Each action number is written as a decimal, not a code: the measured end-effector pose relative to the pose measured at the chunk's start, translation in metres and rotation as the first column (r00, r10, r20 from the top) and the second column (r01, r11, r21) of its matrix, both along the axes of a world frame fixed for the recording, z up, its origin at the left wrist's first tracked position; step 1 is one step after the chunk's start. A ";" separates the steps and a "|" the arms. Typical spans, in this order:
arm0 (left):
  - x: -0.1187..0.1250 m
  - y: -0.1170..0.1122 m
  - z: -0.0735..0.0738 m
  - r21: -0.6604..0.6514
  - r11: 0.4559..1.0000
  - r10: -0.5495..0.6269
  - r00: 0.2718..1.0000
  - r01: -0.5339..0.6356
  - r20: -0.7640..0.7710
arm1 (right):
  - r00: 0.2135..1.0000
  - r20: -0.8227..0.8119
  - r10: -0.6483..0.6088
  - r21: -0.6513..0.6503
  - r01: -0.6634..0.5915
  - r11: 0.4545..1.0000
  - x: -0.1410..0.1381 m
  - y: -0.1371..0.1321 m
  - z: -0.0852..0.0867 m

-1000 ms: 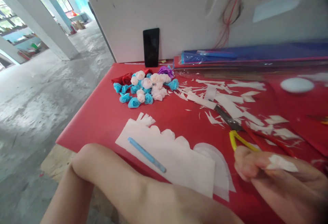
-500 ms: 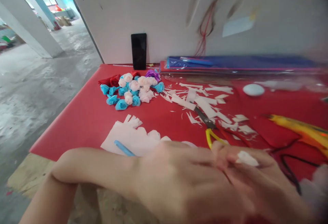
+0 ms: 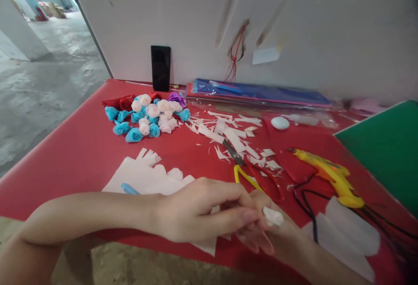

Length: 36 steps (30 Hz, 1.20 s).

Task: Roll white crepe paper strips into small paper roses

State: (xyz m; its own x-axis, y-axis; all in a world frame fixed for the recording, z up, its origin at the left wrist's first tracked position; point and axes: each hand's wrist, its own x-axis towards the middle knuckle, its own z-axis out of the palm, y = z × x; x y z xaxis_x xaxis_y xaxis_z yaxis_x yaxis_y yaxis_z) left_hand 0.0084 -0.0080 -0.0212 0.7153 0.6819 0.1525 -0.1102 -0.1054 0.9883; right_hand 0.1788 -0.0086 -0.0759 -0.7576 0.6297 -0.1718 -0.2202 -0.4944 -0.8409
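Observation:
My left hand (image 3: 205, 213) reaches in from the left over the table's near edge, thumb and fingers drawn together against my right hand. What its fingertips may hold is hidden. My right hand (image 3: 256, 237) comes from the right, its fingers stretched out loosely under the left one. On the right hand near the thumb's base lies a small crumpled white piece (image 3: 273, 216). Beneath my left forearm is a white sheet (image 3: 126, 172) with scalloped and strip-cut edges, and a blue pen (image 3: 129, 189) on it. Just beyond the hands lie scissors (image 3: 240, 161) with yellow and red handles.
Blue, pink and red paper roses (image 3: 153, 111) cluster at the back left. White paper scraps (image 3: 233, 135) spread mid-table. A yellow glue gun (image 3: 326, 174) with a dark cord lies right, near pale petal sheets (image 3: 352, 228) and a green board (image 3: 385, 154). A phone (image 3: 161, 68) leans on the wall.
The view has swung right, bringing in the green board and more of the petal sheets. My hands have shifted, and the right hand's fingers now show below the left.

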 end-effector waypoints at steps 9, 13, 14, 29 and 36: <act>0.001 -0.004 0.003 -0.200 0.980 -0.017 0.998 0.005 -0.059 | 0.983 -0.170 -0.076 -0.091 0.061 0.994 -0.007 -0.005 0.011; 0.001 -0.004 0.001 -0.143 0.988 0.041 0.986 -0.064 -0.160 | 0.982 -0.160 -0.101 -0.111 0.083 0.990 -0.008 -0.006 0.013; 0.001 -0.004 0.001 -0.115 0.990 0.056 0.983 -0.077 -0.173 | 0.982 -0.160 -0.100 -0.118 0.082 0.990 -0.008 -0.006 0.013; 0.003 -0.003 0.000 0.055 0.994 0.103 0.974 -0.094 -0.201 | 0.983 -0.156 -0.096 -0.159 0.071 0.985 -0.010 -0.005 0.015; 0.003 -0.005 -0.001 -0.019 0.994 0.102 0.970 -0.109 -0.219 | 0.986 -0.117 -0.116 -0.122 0.101 0.987 -0.009 -0.004 0.016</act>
